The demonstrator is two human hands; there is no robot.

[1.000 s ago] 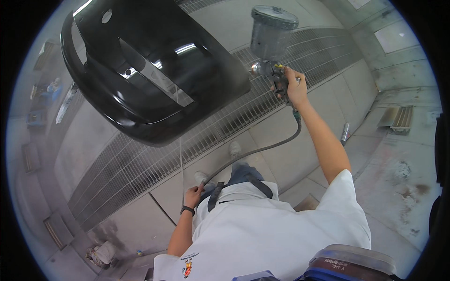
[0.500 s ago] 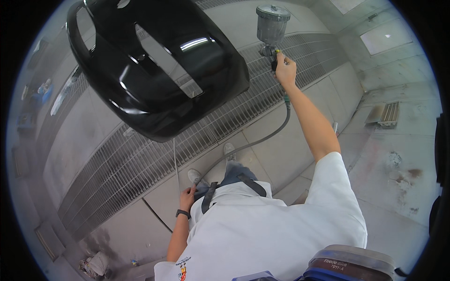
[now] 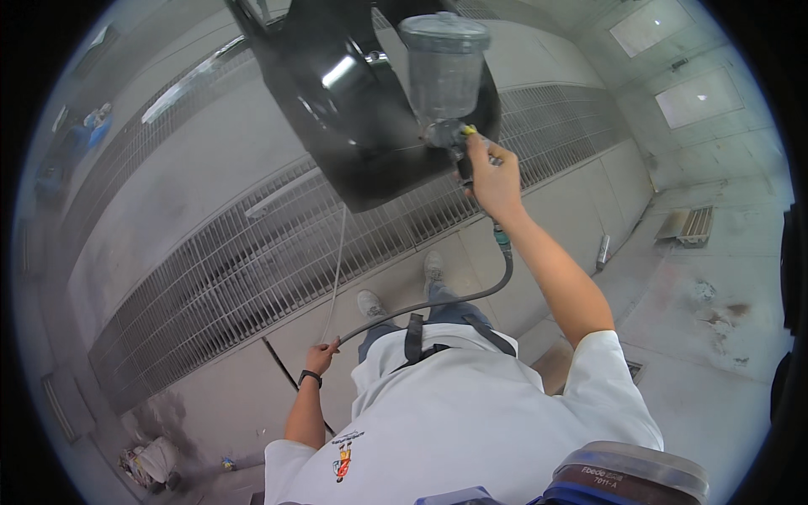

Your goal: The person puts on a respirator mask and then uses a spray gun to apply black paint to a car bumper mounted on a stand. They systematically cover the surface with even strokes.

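My right hand (image 3: 495,178) is closed round the handle of a spray gun (image 3: 459,150), which carries a large translucent cup (image 3: 443,80) on top. The gun is held up over the right part of a glossy black moulded panel (image 3: 337,118), whose upper end runs out of view. Its cup hides some of the panel. A dark hose (image 3: 438,305) hangs in a curve from the gun's base, past my legs, to my left hand (image 3: 320,357). That hand pinches the hose out to the left of my body.
A long metal floor grating (image 3: 210,290) runs under the panel. From the panel's lower end a thin pale rod or cord (image 3: 338,269) goes down. A crumpled bundle (image 3: 156,461) lies at lower left, a small silver cylinder (image 3: 603,252) at right.
My right hand has brought the spray gun left and closer, from beside the panel to over it. The panel now appears higher and differently angled. My left hand has moved outward with the hose.
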